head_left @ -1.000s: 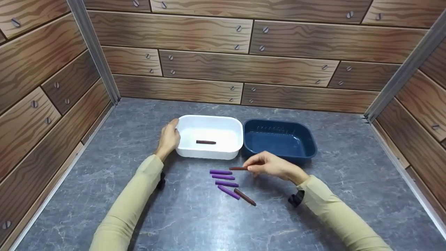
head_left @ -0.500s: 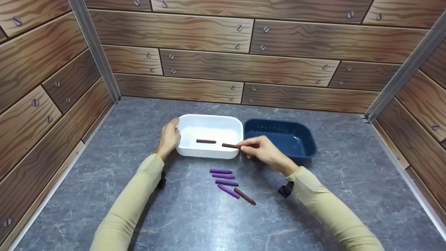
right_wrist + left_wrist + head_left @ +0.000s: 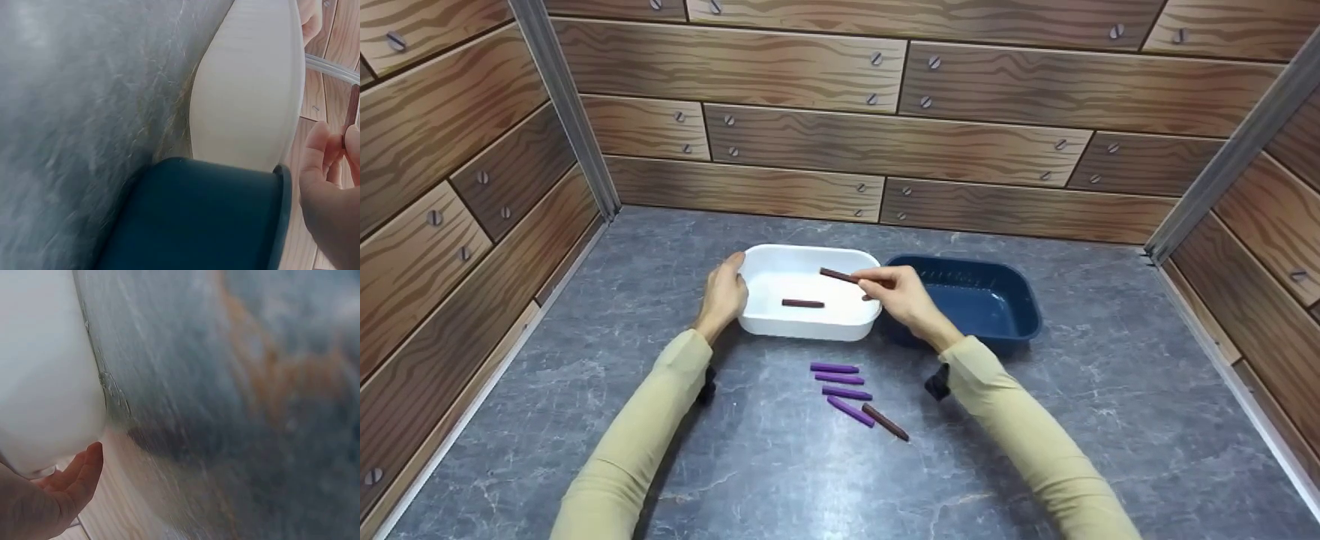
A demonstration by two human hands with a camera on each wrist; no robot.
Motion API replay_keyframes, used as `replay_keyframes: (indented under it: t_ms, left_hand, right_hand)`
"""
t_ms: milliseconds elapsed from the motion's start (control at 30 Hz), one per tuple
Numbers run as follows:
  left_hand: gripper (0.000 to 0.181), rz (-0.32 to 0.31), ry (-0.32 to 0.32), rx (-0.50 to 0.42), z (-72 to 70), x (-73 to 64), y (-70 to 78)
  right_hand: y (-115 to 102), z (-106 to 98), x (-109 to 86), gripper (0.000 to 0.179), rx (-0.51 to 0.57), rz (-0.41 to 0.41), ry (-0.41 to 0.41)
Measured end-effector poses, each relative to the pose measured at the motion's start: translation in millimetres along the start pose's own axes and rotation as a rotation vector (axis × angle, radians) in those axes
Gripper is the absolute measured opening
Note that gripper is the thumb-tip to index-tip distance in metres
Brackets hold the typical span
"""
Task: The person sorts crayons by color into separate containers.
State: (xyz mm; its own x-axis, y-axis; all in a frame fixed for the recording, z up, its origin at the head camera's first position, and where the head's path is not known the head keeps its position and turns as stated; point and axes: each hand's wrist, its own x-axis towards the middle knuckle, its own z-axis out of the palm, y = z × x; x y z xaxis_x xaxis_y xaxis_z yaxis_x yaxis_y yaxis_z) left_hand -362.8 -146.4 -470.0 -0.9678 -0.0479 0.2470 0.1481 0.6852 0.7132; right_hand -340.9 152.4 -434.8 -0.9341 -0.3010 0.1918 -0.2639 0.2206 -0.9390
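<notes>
- Right hand (image 3: 906, 296): we see the fingers closed in a pinch on one end of a brown crayon (image 3: 838, 275), held over the right half of the white plastic tub (image 3: 802, 328). Gripped at one end only, it could, we judge, pivot or slip if the pinch loosens.
- Left hand (image 3: 723, 296): the fingers curl against the left wall of the white plastic tub, gripping it. Too firm a push would probably press it against the blue plastic tub (image 3: 975, 306), just beside its right wall, and shift both.
- Second brown crayon (image 3: 802, 304): lying on the floor of the white plastic tub, left of and nearer us than the held one. A careless drop could strike it or set it rolling, we expect.
- Third brown crayon (image 3: 885, 421) and four purple crayons (image 3: 834, 368): on the surface (image 3: 780, 450), in front of the white plastic tub. Where brown lies close beside purple, we judge that a hurried pinch might nudge or catch the wrong stick.
</notes>
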Motion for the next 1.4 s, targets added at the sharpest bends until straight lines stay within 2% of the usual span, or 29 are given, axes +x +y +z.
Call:
replay_keyframes:
  t_ms: [200,567,633,800,933,1000,1133,1233,1400]
  left_hand:
    - [0.048,0.016,0.025,-0.002,-1.4,-0.8,2.0]
    - [0.048,0.002,0.010,0.001,-3.9,-2.0,-0.9]
    - [0.048,-0.007,0.009,0.007,-4.6,-1.9,-1.0]
    - [0.048,-0.003,-0.005,0.011,-4.1,-1.4,-0.8]
    - [0.048,-0.003,-0.001,0.006,-3.8,-0.7,-1.7]
    - [0.048,-0.011,0.005,0.000,-3.5,-0.6,-2.0]
    - [0.048,-0.022,-0.004,-0.011,-2.3,-2.4,-3.0]
    - [0.047,-0.021,-0.010,-0.010,-1.1,-2.9,-3.3]
    - [0.047,-0.009,-0.010,-0.004,-1.4,-0.5,-2.0]
  right_hand:
    - [6.1,15.2,20.7,0.024,0.025,0.018,0.060]
    - [13.2,42.3,46.0,0.024,0.026,0.093,0.071]
    - [14.5,45.8,49.8,0.022,-0.011,0.088,0.083]
    - [17.8,50.5,54.2,0.017,-0.183,0.089,0.136]
    - [18.9,53.1,55.3,0.015,-0.276,0.105,0.115]
    - [18.9,54.5,56.3,0.017,-0.273,0.131,0.072]
    - [20.8,57.5,57.7,0.019,-0.223,0.244,-0.001]
    - [22.9,58.6,58.4,0.018,-0.211,0.312,-0.008]
    - [24.1,58.8,60.4,0.017,-0.228,0.350,0.023]
